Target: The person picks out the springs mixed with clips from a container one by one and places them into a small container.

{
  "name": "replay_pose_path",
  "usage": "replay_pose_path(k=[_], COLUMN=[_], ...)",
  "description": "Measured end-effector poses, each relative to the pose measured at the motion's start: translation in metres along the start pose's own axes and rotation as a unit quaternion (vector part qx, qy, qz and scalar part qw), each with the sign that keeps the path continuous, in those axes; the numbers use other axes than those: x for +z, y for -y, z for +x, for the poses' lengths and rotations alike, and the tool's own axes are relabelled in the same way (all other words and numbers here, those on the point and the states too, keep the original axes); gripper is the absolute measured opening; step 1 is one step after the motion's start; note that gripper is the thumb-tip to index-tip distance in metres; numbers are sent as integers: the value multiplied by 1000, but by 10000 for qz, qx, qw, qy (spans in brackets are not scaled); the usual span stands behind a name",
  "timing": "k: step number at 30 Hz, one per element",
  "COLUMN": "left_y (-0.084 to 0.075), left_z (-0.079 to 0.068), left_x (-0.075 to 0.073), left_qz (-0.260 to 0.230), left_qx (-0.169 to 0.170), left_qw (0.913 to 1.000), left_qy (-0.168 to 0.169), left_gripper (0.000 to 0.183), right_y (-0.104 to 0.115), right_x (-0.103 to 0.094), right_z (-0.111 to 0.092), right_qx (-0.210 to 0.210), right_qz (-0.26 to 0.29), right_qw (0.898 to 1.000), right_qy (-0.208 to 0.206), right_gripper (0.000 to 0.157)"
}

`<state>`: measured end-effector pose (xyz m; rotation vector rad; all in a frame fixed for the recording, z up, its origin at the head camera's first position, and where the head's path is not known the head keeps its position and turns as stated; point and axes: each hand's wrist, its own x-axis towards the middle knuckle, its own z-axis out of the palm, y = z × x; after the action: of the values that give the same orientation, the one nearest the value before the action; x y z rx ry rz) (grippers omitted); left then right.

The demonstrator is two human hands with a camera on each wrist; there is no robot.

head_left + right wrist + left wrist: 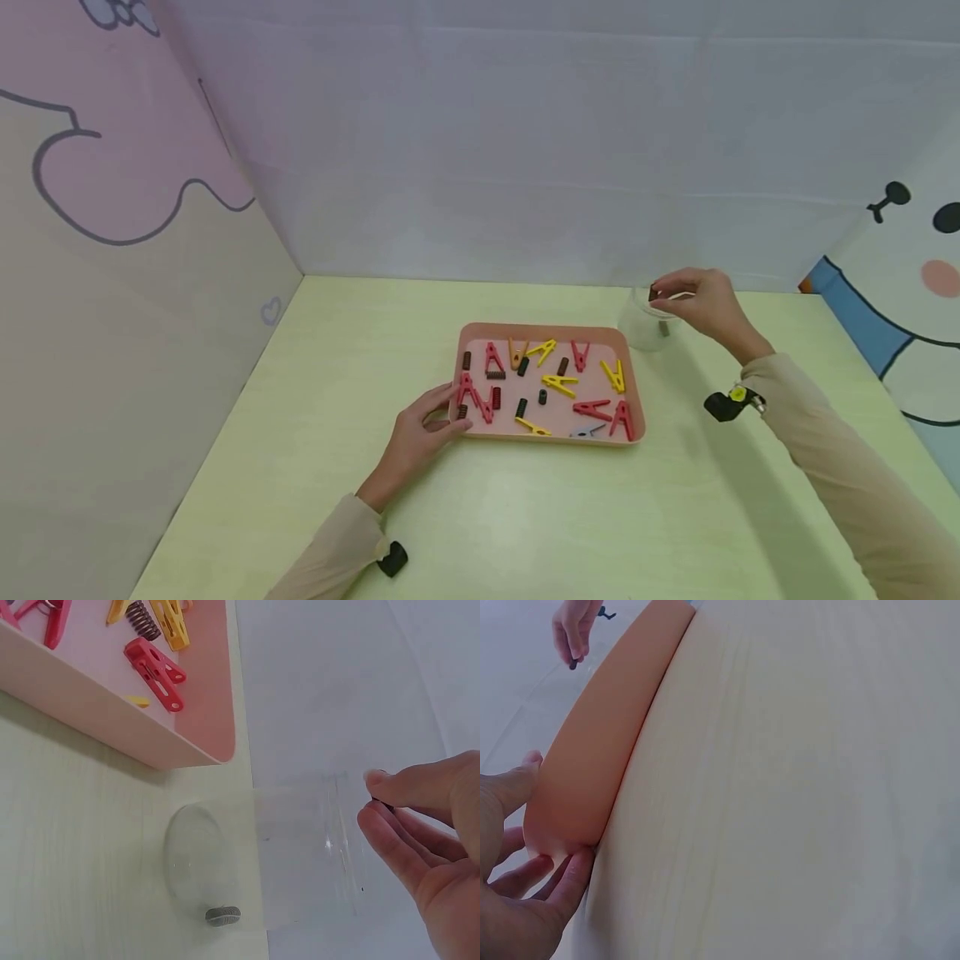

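Right hand (pixel 705 302) is up at the mouth of a clear jar (pixel 636 327), thumb and fingertips pinching a small dark spring (pixel 653 292). From the wrist cam you only catch a dark sliver of it between the fingers, and I honestly can't tell whether they're touching the rim. Another dark spring (pixel 223 916) sits down at the bottom of the jar.

Left hand (pixel 416 425) has the near left corner of a pink tray (pixel 551 331), thumb and fingers spread apart and bent around it, fingertips on the outer wall.

Tray's a happy mess: red clips (pixel 150 667), yellow clips (pixel 557 381), an orange clip (pixel 516 360), a grey-blue clip (pixel 588 432) by the near edge, and loose dark springs (pixel 497 398) scattered between them (one of them stands on end near the middle, I think). The jar is just beyond the tray's far right corner, upright on the pale table (pixel 540 517), close to the white back wall (pixel 525 167). Both arms have beige sleeves (pixel 840 450).
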<state>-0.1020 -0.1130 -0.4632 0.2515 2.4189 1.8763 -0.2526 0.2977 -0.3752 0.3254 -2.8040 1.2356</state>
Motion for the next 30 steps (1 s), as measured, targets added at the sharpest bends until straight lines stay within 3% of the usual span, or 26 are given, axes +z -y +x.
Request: replay_pose_path(k=[7,12,19,26,30], left_y=[27,33,30,-5,-2], left_z=[7,8,8,-1,-1], left_x=[2,1,0,-2,-2], left_qz=[67,45,8,49,71], left_qx=[-11,26,74,-73,-49], left_qw=[10000,9999,10000,9998,9999], left_qy=[-64,-88,-44,195,133], left_gripper=[61,62,60,58,58], right_y=[-3,-3,-4,-9,-9], right_x=[3,7,8,8,7], right_z=[6,9,10,9,8], right_qx=[108,60,4,-124,-242], right_qz=[-154,-188,-333,-496,-522], right_qw=[9998,9998,9994,9987,9983], right_qy=[35,46,91,19,-133], right_gripper=[26,25,24,21,19])
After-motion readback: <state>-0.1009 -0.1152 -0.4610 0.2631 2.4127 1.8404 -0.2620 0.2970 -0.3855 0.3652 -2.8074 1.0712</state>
